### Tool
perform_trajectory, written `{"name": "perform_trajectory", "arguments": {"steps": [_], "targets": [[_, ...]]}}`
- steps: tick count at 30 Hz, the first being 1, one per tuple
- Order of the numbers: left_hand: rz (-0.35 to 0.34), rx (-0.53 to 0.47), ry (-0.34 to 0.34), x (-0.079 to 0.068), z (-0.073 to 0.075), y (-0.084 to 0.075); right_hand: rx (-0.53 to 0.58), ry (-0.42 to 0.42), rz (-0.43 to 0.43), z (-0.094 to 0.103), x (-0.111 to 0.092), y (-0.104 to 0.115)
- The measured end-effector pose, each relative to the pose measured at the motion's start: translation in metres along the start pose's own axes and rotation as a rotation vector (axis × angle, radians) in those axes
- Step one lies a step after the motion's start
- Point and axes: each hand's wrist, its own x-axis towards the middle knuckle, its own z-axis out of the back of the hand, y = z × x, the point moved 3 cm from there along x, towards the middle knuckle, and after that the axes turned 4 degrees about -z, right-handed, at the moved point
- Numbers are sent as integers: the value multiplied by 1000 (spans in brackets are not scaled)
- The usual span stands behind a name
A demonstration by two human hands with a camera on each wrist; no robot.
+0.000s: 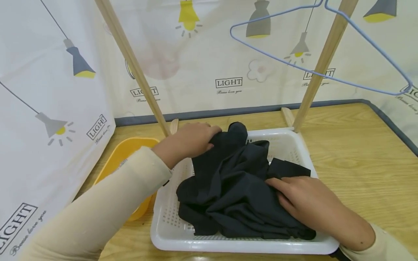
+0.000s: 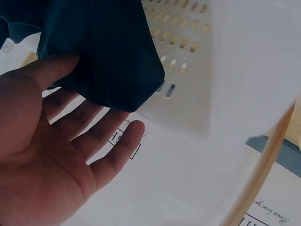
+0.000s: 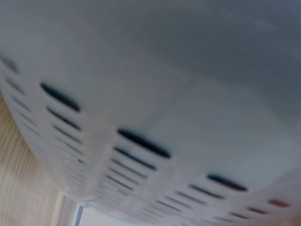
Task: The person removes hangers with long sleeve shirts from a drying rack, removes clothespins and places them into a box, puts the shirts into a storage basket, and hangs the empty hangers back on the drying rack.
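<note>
A crumpled black garment lies in a white perforated basket, heaped toward the front and left. At the garment's far left, my left hand pinches a raised part of the cloth. In the left wrist view, the thumb is on the near face of the dark cloth, with several fingers behind it. My right hand reaches over the basket's right rim and holds the garment's right side, its fingertips partly hidden in the folds. The right wrist view shows only the basket's slotted outer wall, not the hand.
A yellow container stands left of the basket, partly behind my left sleeve. Two slanting wooden posts rise behind the basket. A blue wire hanger hangs at upper right. Wood-grain tabletop extends to the right; patterned cloth covers the walls.
</note>
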Motion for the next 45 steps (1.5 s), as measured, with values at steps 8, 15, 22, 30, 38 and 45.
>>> {"name": "perform_trajectory", "arguments": {"steps": [8, 15, 22, 30, 38, 45], "targets": [[4, 30, -48, 3, -2, 0, -20, -18, 11, 0, 0, 0], [22, 42, -113, 6, -3, 1, -22, -10, 21, 0, 0, 0], [51, 24, -154, 7, 1, 2, -28, -10, 30, 0, -1, -1], [56, 39, -197, 5, 7, 2, -22, 9, 23, 0, 0, -1], [52, 49, -229, -7, 8, -7, -21, 1, 24, 0, 0, -1], [-47, 118, -272, -24, 8, -24, -19, -2, 23, 1, 0, 0]]}}
